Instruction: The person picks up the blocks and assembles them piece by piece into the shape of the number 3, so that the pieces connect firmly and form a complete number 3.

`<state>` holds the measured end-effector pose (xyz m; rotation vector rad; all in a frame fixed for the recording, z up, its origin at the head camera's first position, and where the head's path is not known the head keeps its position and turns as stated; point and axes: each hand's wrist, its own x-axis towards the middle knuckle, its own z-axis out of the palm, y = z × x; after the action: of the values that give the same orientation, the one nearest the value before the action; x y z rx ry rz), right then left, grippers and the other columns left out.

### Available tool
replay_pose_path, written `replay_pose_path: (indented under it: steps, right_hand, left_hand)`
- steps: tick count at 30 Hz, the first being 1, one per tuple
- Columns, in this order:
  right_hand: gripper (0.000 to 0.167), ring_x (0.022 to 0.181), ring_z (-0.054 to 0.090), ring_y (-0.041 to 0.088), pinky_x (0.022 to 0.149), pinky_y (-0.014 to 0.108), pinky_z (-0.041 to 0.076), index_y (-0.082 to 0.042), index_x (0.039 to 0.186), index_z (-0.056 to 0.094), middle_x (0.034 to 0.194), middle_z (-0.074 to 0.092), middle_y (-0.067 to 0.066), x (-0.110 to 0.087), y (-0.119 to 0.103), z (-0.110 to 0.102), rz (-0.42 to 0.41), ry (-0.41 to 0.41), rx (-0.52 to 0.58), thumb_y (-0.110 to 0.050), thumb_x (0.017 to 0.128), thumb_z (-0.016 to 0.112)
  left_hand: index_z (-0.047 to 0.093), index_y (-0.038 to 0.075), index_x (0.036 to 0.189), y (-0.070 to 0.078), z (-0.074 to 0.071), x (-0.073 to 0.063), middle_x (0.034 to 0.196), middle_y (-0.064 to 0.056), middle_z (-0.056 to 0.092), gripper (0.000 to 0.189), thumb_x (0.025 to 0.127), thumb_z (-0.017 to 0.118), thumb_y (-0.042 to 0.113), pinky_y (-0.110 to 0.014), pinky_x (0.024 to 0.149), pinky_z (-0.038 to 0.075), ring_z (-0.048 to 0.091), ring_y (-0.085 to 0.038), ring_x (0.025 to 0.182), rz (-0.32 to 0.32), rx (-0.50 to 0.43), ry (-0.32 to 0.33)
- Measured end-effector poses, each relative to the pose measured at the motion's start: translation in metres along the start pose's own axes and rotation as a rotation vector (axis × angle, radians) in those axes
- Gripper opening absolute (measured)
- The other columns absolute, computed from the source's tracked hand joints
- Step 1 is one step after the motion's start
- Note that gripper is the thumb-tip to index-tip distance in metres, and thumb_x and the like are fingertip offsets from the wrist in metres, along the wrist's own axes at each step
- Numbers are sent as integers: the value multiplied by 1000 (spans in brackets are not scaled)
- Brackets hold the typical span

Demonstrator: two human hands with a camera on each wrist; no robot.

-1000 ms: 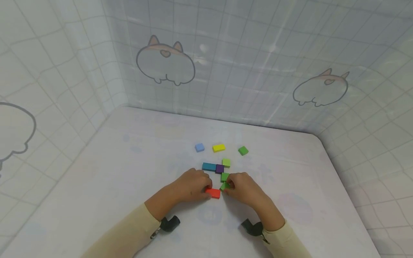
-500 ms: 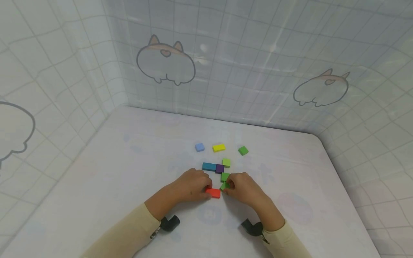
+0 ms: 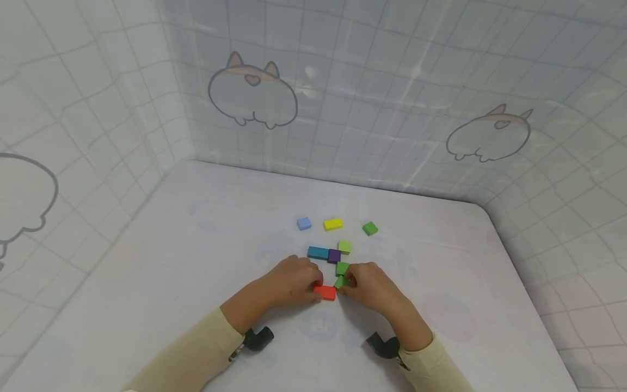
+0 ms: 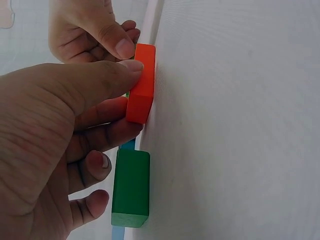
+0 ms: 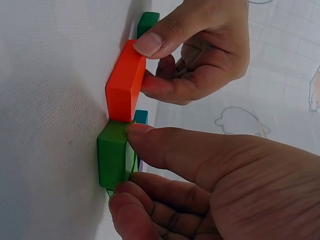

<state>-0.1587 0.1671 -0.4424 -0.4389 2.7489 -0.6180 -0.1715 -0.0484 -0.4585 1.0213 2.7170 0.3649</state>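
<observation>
Left hand [image 3: 292,283] pinches red block [image 4: 143,92] | right hand [image 3: 374,287] pinches green block [image 5: 113,156] beside it | cartoon animals [image 3: 253,100] printed on backdrop [image 3: 372,130]

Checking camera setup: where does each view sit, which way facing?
Head: on the head, facing forward, down at the table; left hand, right hand, sleeves show.
Left wrist: on that wrist, facing the red block its hand pinches; both hands show.
Right wrist: on that wrist, facing the green block its hand pinches; both hands show.
Wrist views share the red block.
</observation>
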Motion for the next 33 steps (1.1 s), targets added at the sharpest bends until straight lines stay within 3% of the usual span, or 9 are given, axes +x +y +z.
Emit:
replay_pose_path:
  steps: [33]
  right_hand:
    - [23,63,51,14,54,26,43,-10,82,66,68,56,-2,-1,-4,-7,44,10,-64,-26,82,83]
  left_hand:
    - [75,22,105,0,-5,2,87,12,64,29,83,80,41,-31,83,48,54,-7,80,10,19,-8]
